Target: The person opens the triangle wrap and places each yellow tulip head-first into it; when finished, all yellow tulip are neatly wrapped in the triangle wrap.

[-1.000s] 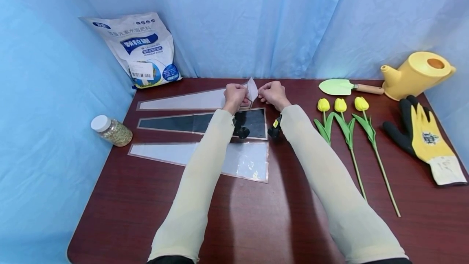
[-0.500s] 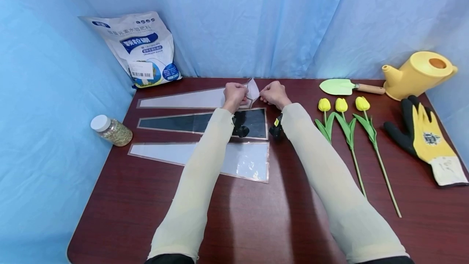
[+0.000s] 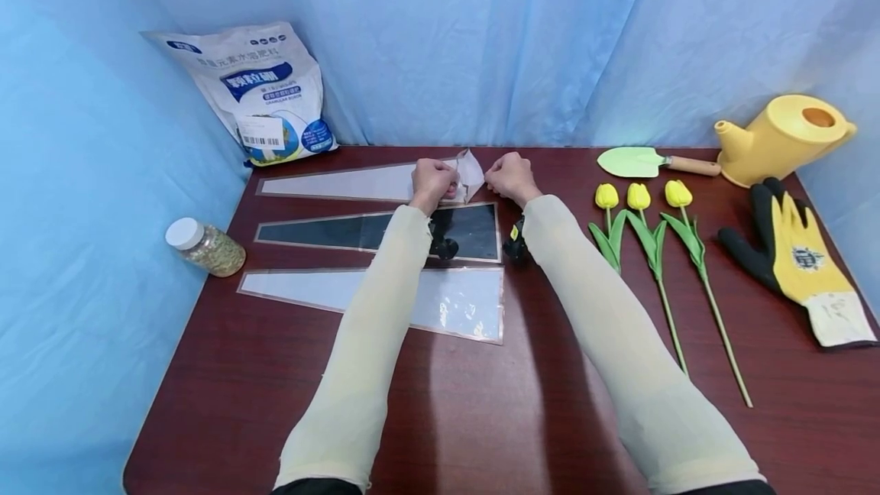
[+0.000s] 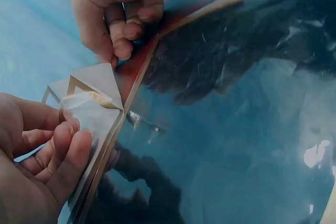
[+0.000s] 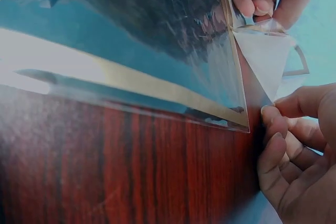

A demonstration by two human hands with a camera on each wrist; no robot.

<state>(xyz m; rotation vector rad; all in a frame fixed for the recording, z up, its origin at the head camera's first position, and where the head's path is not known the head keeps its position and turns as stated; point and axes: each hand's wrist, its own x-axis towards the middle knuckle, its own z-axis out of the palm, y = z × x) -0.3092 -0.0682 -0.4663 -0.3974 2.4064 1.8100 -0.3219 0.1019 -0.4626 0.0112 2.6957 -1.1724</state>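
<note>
The far strip, a long tapered white sheet (image 3: 357, 183) with a brown border in a clear sleeve, lies at the back of the table. My left hand (image 3: 431, 180) grips the sleeve near its wide right end. At that end a white paper flap (image 3: 470, 173) sticks up, folded back. My right hand (image 3: 510, 176) pinches the flap's outer corner between thumb and forefinger; the right wrist view shows the pinched paper (image 5: 265, 59) stretched into a point. A dark tapered strip (image 3: 330, 231) and a second white strip (image 3: 461, 300) lie nearer, under my left forearm.
A fertilizer bag (image 3: 254, 90) leans at the back left, with a jar (image 3: 213, 249) lying nearer. Rightward are a green trowel (image 3: 629, 162), a yellow watering can (image 3: 763, 143), yellow tulips (image 3: 638, 195) and a work glove (image 3: 800, 250). Blue curtain (image 3: 447, 44) borders the table.
My left hand has shifted slightly left, and more of the white flap shows between the hands. The right hand has come to the flap's corner and stays almost in place.
</note>
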